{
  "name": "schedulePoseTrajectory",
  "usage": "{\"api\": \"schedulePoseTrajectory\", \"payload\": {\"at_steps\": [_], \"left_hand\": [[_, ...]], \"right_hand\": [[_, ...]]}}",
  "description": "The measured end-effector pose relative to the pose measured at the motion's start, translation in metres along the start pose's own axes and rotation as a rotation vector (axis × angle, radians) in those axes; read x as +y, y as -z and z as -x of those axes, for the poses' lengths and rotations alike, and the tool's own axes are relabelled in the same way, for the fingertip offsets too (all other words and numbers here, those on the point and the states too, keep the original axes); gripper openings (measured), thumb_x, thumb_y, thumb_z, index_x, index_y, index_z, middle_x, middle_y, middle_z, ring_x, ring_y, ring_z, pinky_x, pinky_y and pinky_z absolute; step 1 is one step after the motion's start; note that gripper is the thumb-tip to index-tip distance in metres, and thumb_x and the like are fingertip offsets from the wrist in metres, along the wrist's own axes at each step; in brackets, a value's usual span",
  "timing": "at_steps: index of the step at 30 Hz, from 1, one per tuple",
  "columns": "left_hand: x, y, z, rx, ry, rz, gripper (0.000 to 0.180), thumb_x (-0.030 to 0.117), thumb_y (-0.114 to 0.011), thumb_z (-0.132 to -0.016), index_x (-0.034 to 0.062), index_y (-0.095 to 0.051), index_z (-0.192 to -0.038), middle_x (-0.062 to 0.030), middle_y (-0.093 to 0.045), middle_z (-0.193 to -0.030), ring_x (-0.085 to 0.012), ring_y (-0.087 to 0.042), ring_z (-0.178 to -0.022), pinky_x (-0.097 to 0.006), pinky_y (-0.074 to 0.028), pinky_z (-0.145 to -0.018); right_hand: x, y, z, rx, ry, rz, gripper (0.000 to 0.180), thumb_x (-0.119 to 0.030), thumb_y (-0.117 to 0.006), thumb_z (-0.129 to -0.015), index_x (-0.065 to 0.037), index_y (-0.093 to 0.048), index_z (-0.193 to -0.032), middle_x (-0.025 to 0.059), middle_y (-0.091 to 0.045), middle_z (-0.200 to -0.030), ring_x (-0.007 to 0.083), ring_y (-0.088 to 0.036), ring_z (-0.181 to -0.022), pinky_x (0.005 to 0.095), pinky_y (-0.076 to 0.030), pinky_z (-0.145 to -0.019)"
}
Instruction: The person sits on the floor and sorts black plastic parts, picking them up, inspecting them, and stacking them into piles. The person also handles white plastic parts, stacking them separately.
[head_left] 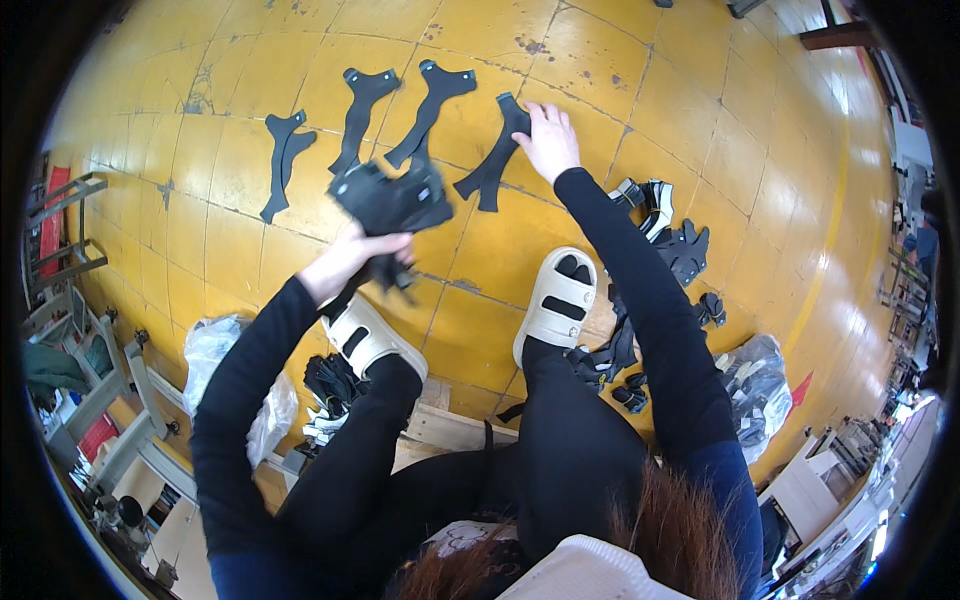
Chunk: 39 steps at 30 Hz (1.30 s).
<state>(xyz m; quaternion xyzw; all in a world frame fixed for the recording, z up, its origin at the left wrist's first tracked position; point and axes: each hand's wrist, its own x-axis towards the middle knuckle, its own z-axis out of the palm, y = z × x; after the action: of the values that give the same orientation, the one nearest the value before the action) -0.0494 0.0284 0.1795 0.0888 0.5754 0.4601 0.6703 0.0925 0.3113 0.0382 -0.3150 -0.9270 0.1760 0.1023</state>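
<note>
A bundle of black fabric-like cut pieces (392,198), slightly blurred, is gripped by my left hand (350,258) above the floor. My right hand (552,148) rests with fingers stretched out at the upper right edge of a flat black Y-shaped piece (490,165). The thumb touches that piece. To its left lie more such forked pieces on the yellow tiles: one forked piece (435,105) beside it, another forked piece (360,115), and a leftmost forked piece (282,165). The held bundle overlaps the lower ends of the middle ones in view.
Piles of black and white pieces (682,252) lie right of my feet, with a clear plastic bag (755,390) beyond. By my left foot are another black-and-white pile (332,385) and a plastic bag (212,352). My sandals (562,300) flank the middle; metal frames (75,225) stand far left.
</note>
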Motion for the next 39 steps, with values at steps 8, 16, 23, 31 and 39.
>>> {"api": "schedulePoseTrajectory", "payload": {"at_steps": [8, 16, 23, 31, 39], "left_hand": [[-0.024, -0.01, 0.132, 0.339, 0.119, -0.059, 0.009, 0.011, -0.06, -0.088, 0.0026, -0.058, -0.088, -0.0042, -0.059, -0.075, -0.0161, -0.059, -0.075, -0.029, -0.047, -0.075], [-0.062, -0.044, 0.141, 0.458, -0.1, 0.456, 0.018, 0.015, -0.058, -0.091, 0.0008, -0.054, -0.101, -0.0051, -0.058, -0.079, -0.0182, -0.06, -0.08, -0.03, -0.048, -0.077], [-0.049, -0.018, 0.118, 0.56, -0.269, 0.222, 0.018, 0.01, -0.067, -0.085, 0.0025, -0.061, -0.1, -0.0013, -0.062, -0.093, -0.012, -0.059, -0.09, -0.026, -0.045, -0.082], [-0.032, -0.015, 0.116, 0.112, -0.229, -0.109, 0.055, 0.008, -0.082, -0.07, 0.0045, -0.056, -0.118, -0.0021, -0.061, -0.106, -0.0113, -0.056, -0.096, -0.026, -0.045, -0.086], [-0.063, -0.019, 0.111, 0.309, -0.308, 0.419, 0.025, 0.014, -0.062, -0.087, 0.0037, -0.058, -0.109, -0.0062, -0.065, -0.092, -0.0152, -0.063, -0.085, -0.03, -0.052, -0.078]], "right_hand": [[0.004, -0.02, -0.014, -0.18, -0.155, 0.056, 0.061, -0.023, -0.082, -0.067, -0.009, -0.055, -0.12, 0.0119, -0.056, -0.115, 0.0321, -0.048, -0.113, 0.0434, -0.042, -0.095], [0.015, -0.01, -0.028, -0.443, -0.218, 0.052, 0.048, -0.027, -0.081, -0.067, -0.005, -0.062, -0.106, 0.0157, -0.061, -0.111, 0.0362, -0.053, -0.11, 0.0456, -0.044, -0.093], [-0.089, 0.07, 0.035, -0.294, 0.421, -0.302, 0.019, -0.013, -0.066, -0.079, -0.01, -0.064, -0.098, 0.0103, -0.065, -0.091, 0.0327, -0.063, -0.085, 0.042, -0.051, -0.074], [-0.217, 0.177, 0.056, -0.66, 0.896, -0.494, 0.016, -0.014, -0.062, -0.083, -0.008, -0.063, -0.098, 0.0102, -0.063, -0.084, 0.0299, -0.061, -0.084, 0.0394, -0.048, -0.074], [-0.26, 0.132, 0.037, -0.877, 0.608, -0.752, 0.025, -0.023, -0.06, -0.088, -0.008, -0.061, -0.107, 0.0141, -0.066, -0.092, 0.0309, -0.064, -0.09, 0.0384, -0.05, -0.079]]}}
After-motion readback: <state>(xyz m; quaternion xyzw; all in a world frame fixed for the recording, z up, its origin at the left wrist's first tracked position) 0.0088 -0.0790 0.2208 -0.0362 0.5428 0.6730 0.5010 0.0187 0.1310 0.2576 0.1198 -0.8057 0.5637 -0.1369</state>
